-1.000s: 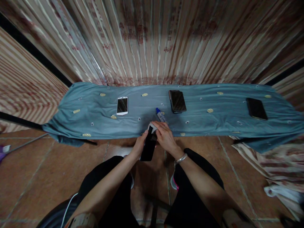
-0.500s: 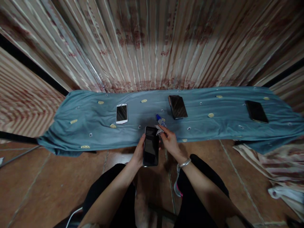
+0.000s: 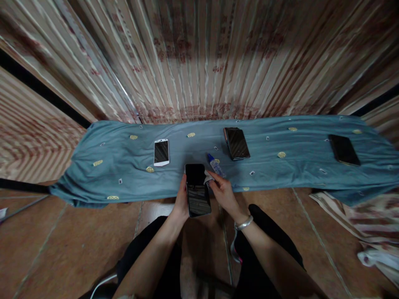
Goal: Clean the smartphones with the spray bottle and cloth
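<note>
A black smartphone point(image 3: 198, 195) is held over the near edge of the cloth-covered table, its dark screen turned up. My left hand point(image 3: 181, 201) grips it along the left side. Pinched in the fingers of my right hand point(image 3: 224, 194) is a small whitish cloth point(image 3: 208, 177), which touches the phone's upper right edge. Just beyond my right hand lies a clear bottle with a blue cap point(image 3: 214, 163), partly hidden by the fingers.
On the blue patterned tablecloth point(image 3: 124, 162) lie a white smartphone point(image 3: 161, 152) to the left and a stack of dark phones point(image 3: 237, 143) right of centre. Another dark phone point(image 3: 344, 150) is far right. Striped curtains point(image 3: 193, 62) hang behind.
The phone's top has tilted a little to the left and reflections now show on its screen. My right hand with the cloth stays by its upper right edge. The view has shifted slightly.
</note>
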Action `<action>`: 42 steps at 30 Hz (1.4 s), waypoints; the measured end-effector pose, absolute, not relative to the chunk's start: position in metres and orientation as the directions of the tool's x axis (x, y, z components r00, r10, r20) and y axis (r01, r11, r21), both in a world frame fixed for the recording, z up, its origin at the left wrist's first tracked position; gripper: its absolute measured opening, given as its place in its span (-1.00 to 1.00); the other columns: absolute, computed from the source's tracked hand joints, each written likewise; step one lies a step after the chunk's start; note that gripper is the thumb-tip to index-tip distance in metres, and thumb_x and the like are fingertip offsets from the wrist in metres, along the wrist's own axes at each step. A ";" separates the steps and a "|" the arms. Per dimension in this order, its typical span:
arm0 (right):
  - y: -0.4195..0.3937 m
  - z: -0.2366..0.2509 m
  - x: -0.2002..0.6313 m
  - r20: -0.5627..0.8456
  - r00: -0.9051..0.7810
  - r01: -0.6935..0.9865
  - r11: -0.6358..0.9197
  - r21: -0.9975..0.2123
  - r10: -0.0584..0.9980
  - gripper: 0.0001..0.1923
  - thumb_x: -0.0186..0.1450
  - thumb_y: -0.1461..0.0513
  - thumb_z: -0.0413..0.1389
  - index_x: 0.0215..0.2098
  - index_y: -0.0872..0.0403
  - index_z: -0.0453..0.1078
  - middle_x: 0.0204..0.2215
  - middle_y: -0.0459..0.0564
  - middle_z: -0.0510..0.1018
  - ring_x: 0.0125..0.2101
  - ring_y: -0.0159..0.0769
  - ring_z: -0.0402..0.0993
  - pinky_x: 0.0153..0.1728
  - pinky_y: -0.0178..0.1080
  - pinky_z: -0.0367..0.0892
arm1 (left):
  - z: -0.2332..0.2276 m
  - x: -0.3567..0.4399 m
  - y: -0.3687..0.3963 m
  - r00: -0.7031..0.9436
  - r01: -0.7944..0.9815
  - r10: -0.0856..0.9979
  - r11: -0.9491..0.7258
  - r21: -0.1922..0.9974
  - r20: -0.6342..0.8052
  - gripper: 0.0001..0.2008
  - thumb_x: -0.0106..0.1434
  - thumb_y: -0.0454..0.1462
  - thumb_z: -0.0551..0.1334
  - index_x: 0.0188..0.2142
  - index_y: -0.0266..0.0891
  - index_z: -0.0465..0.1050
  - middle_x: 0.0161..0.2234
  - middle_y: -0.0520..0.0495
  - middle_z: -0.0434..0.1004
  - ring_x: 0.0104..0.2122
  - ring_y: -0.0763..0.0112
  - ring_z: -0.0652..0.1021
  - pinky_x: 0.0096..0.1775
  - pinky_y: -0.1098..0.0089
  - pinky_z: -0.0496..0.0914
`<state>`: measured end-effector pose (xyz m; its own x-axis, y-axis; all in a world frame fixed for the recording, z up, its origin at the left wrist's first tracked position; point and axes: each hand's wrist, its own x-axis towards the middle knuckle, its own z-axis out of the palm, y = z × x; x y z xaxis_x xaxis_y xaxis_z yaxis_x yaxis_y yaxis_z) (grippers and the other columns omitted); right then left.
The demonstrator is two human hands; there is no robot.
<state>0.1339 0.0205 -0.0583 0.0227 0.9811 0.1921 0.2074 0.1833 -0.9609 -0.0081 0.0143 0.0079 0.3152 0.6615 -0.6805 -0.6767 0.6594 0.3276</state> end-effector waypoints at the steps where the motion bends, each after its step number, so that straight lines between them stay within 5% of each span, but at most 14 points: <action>1: 0.019 -0.058 0.133 0.191 0.011 0.202 0.185 -0.962 0.982 -0.60 0.32 0.25 0.05 0.08 -0.02 0.52 -0.02 -0.01 0.66 -0.01 -0.17 0.60 0.07 -0.03 0.47 | 0.008 -0.009 0.015 0.312 -0.672 0.673 0.655 0.344 -0.671 -0.38 0.45 0.03 -0.13 0.01 -0.35 0.53 -0.31 -0.21 0.68 -0.28 0.16 0.67 -0.20 0.22 0.55; 11: -0.010 -0.045 0.129 0.091 -0.118 0.156 0.109 -0.982 0.989 -0.58 0.32 0.23 0.05 0.11 0.02 0.49 -0.03 -0.05 0.66 -0.01 -0.22 0.60 0.09 -0.09 0.46 | -0.001 -0.026 0.028 0.241 -0.713 0.781 0.545 0.440 -0.577 -0.35 0.40 0.09 -0.05 0.04 -0.40 0.52 -0.25 -0.27 0.68 -0.20 0.12 0.66 -0.11 0.17 0.54; 23: -0.030 -0.041 0.129 0.118 -0.204 0.237 0.166 -0.957 0.972 -0.58 0.31 0.28 0.05 0.11 0.00 0.49 0.00 -0.02 0.64 0.00 -0.20 0.59 0.10 -0.06 0.46 | 0.003 -0.035 0.041 0.111 -0.832 0.828 0.380 0.405 -0.550 -0.38 0.43 0.05 -0.10 0.05 -0.37 0.47 -0.26 -0.25 0.66 -0.19 0.19 0.65 -0.01 0.14 0.51; 32: -0.032 -0.035 0.127 0.556 -0.278 0.592 0.596 -0.543 0.783 -0.64 0.43 0.32 -0.02 0.09 0.06 0.49 -0.11 0.08 0.64 -0.09 -0.19 0.52 -0.04 -0.09 0.52 | -0.002 -0.038 0.038 0.141 -0.860 0.826 0.375 0.346 -0.546 -0.37 0.44 0.04 -0.12 -0.03 -0.42 0.50 -0.36 -0.22 0.63 -0.36 0.28 0.63 -0.19 0.29 0.54; 42: -0.035 -0.016 0.106 0.631 -0.382 0.596 0.702 -0.390 0.675 -0.61 0.42 0.40 -0.03 0.16 0.11 0.40 -0.09 0.15 0.58 -0.06 -0.17 0.47 -0.04 -0.09 0.50 | -0.002 -0.039 0.037 0.074 -0.865 0.829 0.330 0.378 -0.554 -0.39 0.45 0.03 -0.14 -0.13 -0.38 0.52 -0.40 -0.21 0.62 -0.40 0.29 0.62 -0.23 0.29 0.54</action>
<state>0.1056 -0.0347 -0.0163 -0.3824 0.6749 0.6311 0.5960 0.7021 -0.3897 -0.0390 0.0373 -0.0025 0.0743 0.8291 -0.5541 -0.8650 0.3301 0.3779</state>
